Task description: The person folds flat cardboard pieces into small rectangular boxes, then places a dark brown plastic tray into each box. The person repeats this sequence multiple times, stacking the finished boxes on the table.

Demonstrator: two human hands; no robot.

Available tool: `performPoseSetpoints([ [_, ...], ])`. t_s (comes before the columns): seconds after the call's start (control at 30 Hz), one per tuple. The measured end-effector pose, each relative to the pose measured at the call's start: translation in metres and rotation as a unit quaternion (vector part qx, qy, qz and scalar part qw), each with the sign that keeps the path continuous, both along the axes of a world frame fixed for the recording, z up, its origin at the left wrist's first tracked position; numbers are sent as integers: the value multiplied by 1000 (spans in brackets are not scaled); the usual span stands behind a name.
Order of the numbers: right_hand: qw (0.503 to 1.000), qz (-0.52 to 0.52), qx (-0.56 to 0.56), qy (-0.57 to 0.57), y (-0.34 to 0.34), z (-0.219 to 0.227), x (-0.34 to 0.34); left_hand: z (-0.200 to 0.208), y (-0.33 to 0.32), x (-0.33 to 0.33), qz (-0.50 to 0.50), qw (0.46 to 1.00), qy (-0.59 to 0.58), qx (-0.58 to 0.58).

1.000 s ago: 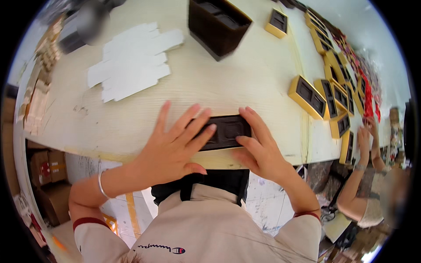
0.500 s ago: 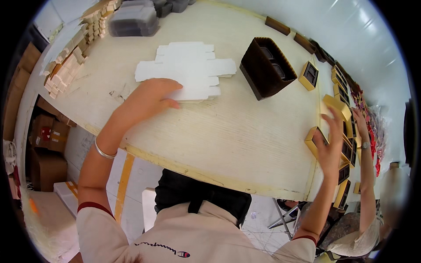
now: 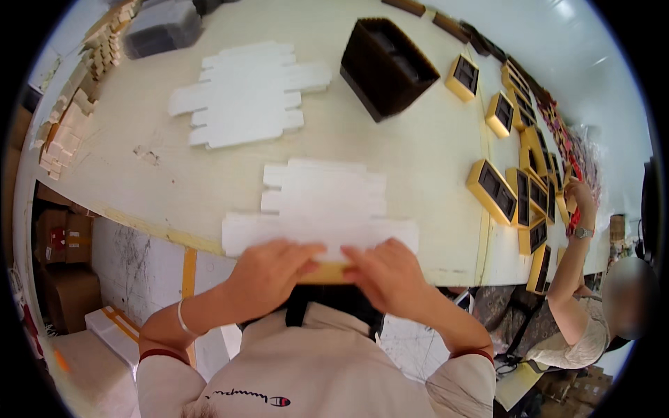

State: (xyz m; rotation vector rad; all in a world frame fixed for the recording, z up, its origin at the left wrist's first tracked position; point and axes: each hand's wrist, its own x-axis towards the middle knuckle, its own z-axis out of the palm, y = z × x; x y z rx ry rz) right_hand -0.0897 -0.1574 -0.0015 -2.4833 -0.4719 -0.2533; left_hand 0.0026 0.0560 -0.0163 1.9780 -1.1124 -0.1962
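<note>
A flat white cardboard box blank [image 3: 324, 198] with side tabs lies in front of me at the table's near edge. Both my hands grip its near edge: my left hand [image 3: 275, 270] on the left part, my right hand [image 3: 391, 273] on the right part. The fingers are bent and pressed onto the card, slightly blurred by motion. Between the hands a gold-coloured strip [image 3: 327, 273] shows along this edge; whether it is the blank's underside I cannot tell. Farther back lies a stack of similar white blanks [image 3: 244, 94].
A stack of dark brown trays [image 3: 390, 76] stands beyond the blanks. On the right are several gold boxes with dark inserts [image 3: 493, 189]. A co-worker's hand [image 3: 580, 198] reaches among them. Pale folded pieces [image 3: 70, 129] line the far left, near grey plastic trays [image 3: 164, 28].
A white blank has come from the stack to the near edge with my left hand. My right hand has left the gold boxes and joined it there. The view has shifted.
</note>
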Motion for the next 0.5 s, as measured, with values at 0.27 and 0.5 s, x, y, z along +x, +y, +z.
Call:
performPoseSetpoints([
  [0.27,967,-34,-196,-157,11,-28,-24,0,2,-6,-54,962,-267,22],
  [0.5,999,-34,18,3,5,-8,-12,11,-1,7,-74,981,-168,54],
])
